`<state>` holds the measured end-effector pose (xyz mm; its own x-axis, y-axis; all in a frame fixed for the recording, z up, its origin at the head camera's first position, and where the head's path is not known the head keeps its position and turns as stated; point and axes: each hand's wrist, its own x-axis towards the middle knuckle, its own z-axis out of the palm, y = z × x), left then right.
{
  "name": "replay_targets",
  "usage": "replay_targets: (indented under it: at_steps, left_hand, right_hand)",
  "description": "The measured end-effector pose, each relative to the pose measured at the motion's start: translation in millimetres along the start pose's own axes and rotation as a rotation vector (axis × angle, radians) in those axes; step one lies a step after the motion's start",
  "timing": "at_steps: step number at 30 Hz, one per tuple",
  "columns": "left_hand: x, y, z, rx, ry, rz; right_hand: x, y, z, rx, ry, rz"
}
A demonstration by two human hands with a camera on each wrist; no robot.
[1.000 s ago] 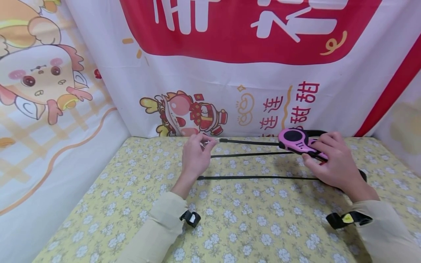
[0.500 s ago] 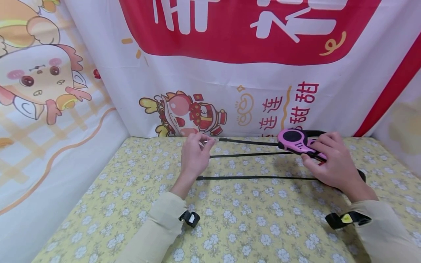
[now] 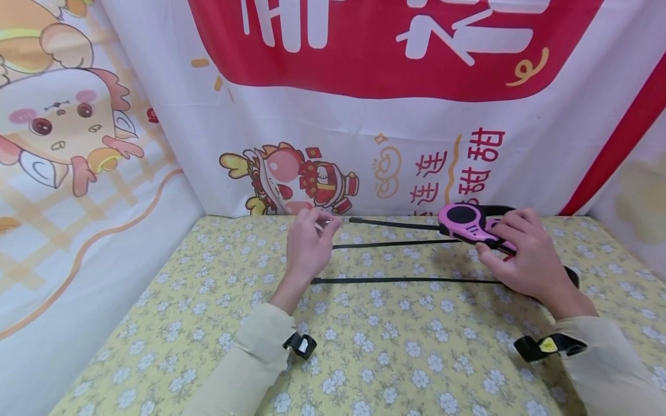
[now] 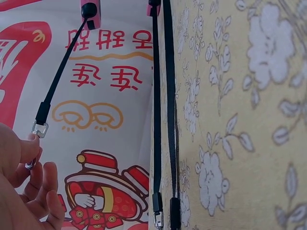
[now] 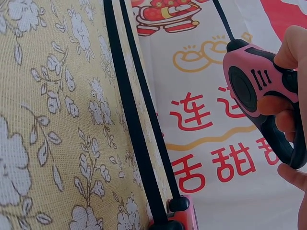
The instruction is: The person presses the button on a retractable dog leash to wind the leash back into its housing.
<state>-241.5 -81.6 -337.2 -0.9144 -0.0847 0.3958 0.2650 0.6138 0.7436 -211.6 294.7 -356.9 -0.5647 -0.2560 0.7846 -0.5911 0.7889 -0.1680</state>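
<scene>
My right hand [image 3: 531, 263] grips the handle of a pink and black retractable dog leash [image 3: 461, 216], raised over the back of the table. From its nozzle a black strap [image 3: 395, 224] runs out to the left, drawn nearly straight. At that strap's end, the thumb and fingers of my left hand [image 3: 309, 245] pinch the metal clip [image 4: 39, 129]. The curled fingers partly cover the clip. In the right wrist view, fingers wrap through the leash's black handle loop [image 5: 279, 143].
Below the held leash, two more black straps, a farther one [image 3: 395, 244] and a nearer one [image 3: 406, 281], stretch across the floral tablecloth [image 3: 364, 358]. A pink leash casing [image 5: 192, 211] sits at their right end. A printed cloth [image 3: 364, 121] hangs directly behind the table.
</scene>
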Motion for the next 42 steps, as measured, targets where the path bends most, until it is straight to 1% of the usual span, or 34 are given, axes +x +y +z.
replay_targets:
  at_steps: [10,19,27,42]
  left_hand:
    - [-1.2,1.7,1.2,0.014,-0.010,-0.018]
    - [-0.7,0.9,0.9,-0.005,-0.002,-0.008]
    - [-2.0,0.1,1.9,-0.004,-0.010,-0.007]
    - [-2.7,-0.2,1.3,0.001,-0.010,0.020]
  right_hand:
    - [0.4,-1.8,0.3,0.004,-0.008,0.005]
    - [0.4,-2.8,-0.3,-0.005,-0.012,0.013]
    - [-0.7,-0.9,0.9,0.015,-0.011,-0.001]
    - [-1.4,-1.4,3.1,0.025,-0.005,-0.030]
